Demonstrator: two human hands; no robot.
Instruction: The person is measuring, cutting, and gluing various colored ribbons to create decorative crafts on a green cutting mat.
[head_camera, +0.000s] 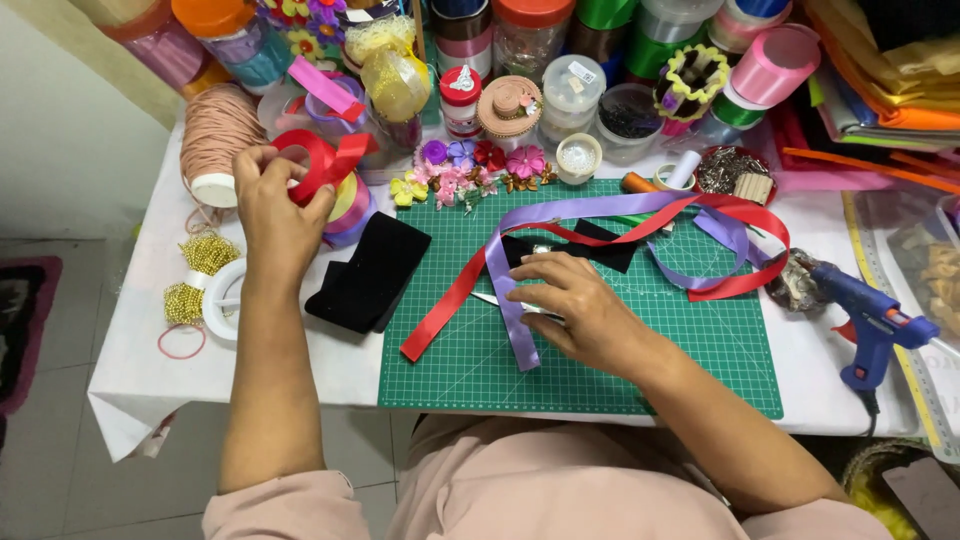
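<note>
We are looking down at a craft table (150, 380) draped in white cloth, with a green cutting mat (600, 370) lying in front of the person. The left hand (275, 215) is reaching to the far left of the mat, and its grip is pinching the loose end of a red ribbon roll (320, 165), fingers curled around the red band that is sitting on top of a small stack of coloured ribbon rolls. The right hand (580, 305) is resting palm down on the mat, its grip lying fairly flat with the fingers loosely spread over a purple ribbon strip (510, 310) and a pair of scissors (490, 298), of which only the metal tip is showing; we cannot tell whether the fingers are actually closing on the scissors. A long red ribbon strip (445, 310) is running diagonally across the mat and looping to the right, crossing the purple one near a piece of black ribbon (600, 245). A black velvet piece (370, 275) is lying just beside the mat's left edge, between the two hands. A row of small fabric flowers (470, 170) is sitting along the mat's far edge. A blue glue gun (870, 320) is lying well apart on the right, and gold bead chain (195, 270) is lying near the left forearm. Jars and ribbon spools are crowding the back of the table.
</note>
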